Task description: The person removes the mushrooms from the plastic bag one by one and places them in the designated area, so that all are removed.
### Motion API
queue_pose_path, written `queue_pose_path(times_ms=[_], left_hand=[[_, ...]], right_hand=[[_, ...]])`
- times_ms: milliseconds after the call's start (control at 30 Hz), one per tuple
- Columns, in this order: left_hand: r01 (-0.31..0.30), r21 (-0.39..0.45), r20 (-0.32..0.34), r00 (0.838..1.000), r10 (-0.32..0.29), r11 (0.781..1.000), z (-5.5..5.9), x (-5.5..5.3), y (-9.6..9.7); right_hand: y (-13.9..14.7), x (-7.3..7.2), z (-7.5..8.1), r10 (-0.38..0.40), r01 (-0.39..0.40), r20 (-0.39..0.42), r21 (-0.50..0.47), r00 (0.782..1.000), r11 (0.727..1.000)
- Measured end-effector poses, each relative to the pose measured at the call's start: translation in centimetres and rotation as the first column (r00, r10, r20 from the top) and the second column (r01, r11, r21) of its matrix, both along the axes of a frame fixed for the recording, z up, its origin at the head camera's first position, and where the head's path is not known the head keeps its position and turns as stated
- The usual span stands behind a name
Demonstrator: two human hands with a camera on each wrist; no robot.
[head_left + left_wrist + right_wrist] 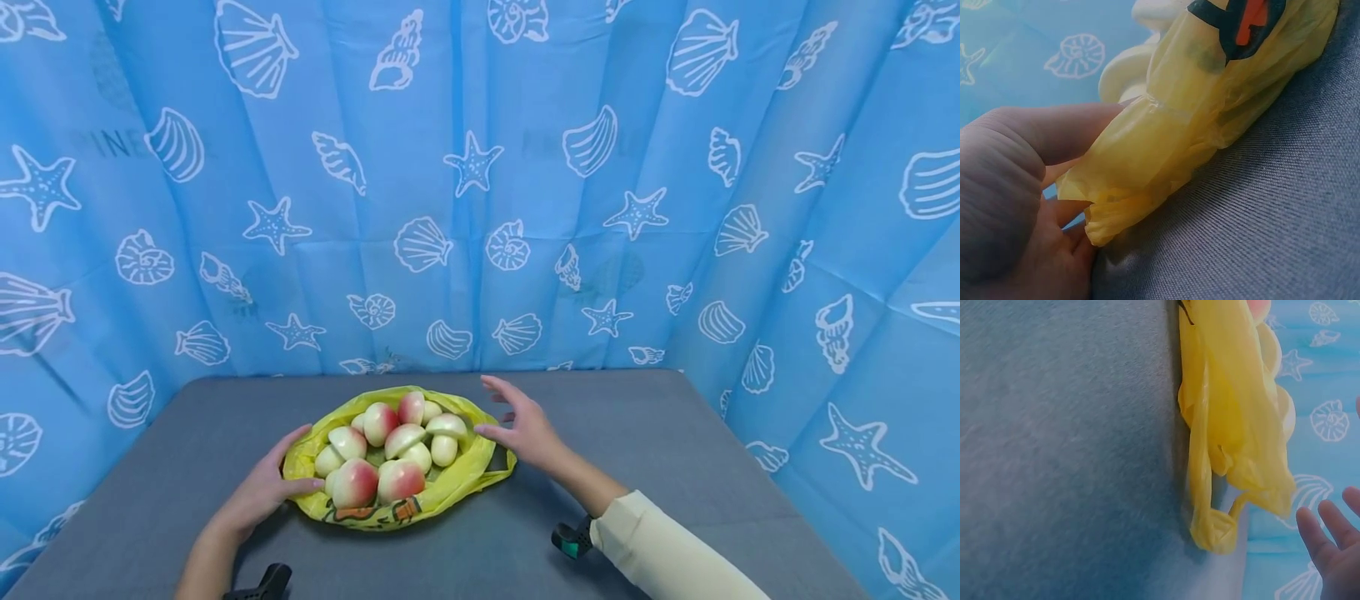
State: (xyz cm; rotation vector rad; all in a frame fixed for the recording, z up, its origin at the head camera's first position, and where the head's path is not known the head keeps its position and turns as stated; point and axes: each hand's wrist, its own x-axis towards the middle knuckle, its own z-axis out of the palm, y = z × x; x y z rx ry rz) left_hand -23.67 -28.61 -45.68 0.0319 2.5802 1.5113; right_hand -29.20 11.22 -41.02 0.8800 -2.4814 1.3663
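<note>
A yellow plastic bag [459, 487] lies on the grey table with its mouth spread wide. Inside it sit several mushroom-shaped pieces [401, 482], cream and pale green, some with pink-red caps. My left hand [262, 487] is at the bag's left end, thumb and fingers spread. The left wrist view shows that thumb against the yellow plastic [1141, 162], fingers partly hidden behind it. Beside the right end, my right hand [525, 429] hovers with fingers apart, holding nothing. In the right wrist view, the bag's looped handle [1213, 531] hangs near these fingers but apart from them.
The grey table [637, 467] reaches back to a blue curtain [465, 208] printed with white shells and starfish. The curtain also runs along both sides. Dark wrist-camera mounts [572, 540] are strapped near both wrists.
</note>
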Motion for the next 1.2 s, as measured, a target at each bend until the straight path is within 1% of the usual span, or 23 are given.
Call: queue_pose_path(times_ms=[167, 433, 700, 767, 933, 1067, 1200], left_hand=[[0.0, -0.001, 0.0, 1.0, 0.0, 1.0, 0.2, 0.1, 0.1], [-0.002, -0.026, 0.019, 1.0, 0.002, 1.0, 0.1, 0.1, 0.0], [0.004, -0.038, 0.022, 1.0, -0.003, 0.999, -0.1, -0.1, -0.1], [0.005, -0.04, 0.021, 1.0, -0.004, 0.999, -0.1, -0.1, -0.1], [0.006, -0.035, 0.017, 1.0, -0.005, 0.999, 0.0, -0.1, -0.1], [0.01, -0.038, 0.007, 1.0, -0.01, 0.999, -0.1, -0.1, 0.0], [0.017, -0.051, 0.002, 1.0, -0.017, 0.999, -0.1, -0.1, -0.1]], right_hand=[[-0.9, -0.3, 0.5, 0.019, -0.019, 0.016, 0.042, 1.0, 0.999], [-2.2, -1.0, 1.1, 0.053, -0.062, 0.095, 0.099, 0.994, 0.993], [-3.4, -1.6, 1.5, 0.113, -0.139, 0.178, 0.14, 0.978, 0.98], [-3.7, -1.7, 1.6, 0.115, -0.147, 0.192, 0.162, 0.975, 0.976], [-4.3, -2.0, 1.6, 0.117, -0.172, 0.221, 0.245, 0.968, 0.954], [-4.9, -2.4, 1.8, 0.122, -0.2, 0.25, 0.317, 0.961, 0.927], [-5.5, -3.0, 2.2, 0.108, -0.218, 0.282, 0.396, 0.953, 0.892]])
